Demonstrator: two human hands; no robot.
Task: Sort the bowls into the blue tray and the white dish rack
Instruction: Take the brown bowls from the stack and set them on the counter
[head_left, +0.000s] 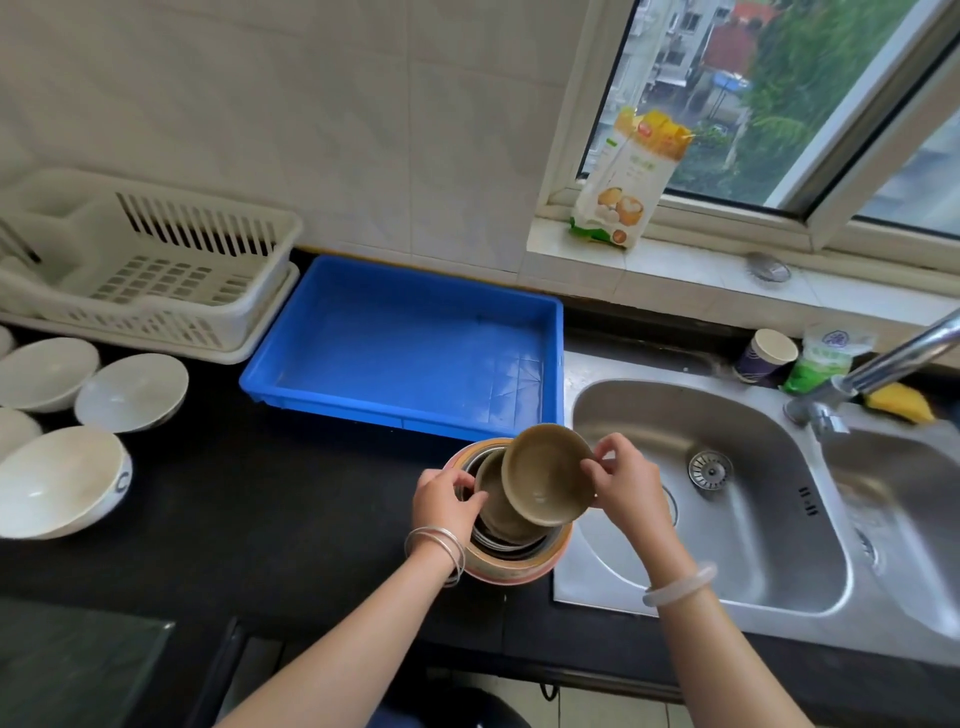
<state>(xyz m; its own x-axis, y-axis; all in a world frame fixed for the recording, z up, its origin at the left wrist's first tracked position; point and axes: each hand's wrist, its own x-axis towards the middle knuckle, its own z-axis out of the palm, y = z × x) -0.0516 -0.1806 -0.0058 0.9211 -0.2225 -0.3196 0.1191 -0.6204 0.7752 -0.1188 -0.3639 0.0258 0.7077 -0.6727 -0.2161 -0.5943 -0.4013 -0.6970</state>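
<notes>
At the tabletop's front edge, just beside the sink (649, 415), a nested stack (511, 564) of bowls stands under both hands. The right hand (626, 488) has its grip pinched on the rim of an olive bowl (545, 475), held tilted just above the stack. The left hand (447, 501) curls its grip over the inner rims, probably steadying them, though which bowl it holds is unclear. Separating the top bowl is the step in hand. Next, that bowl needs carrying away from the person, to the blue tray (332, 402) or to the white dish rack (156, 312) further left.
</notes>
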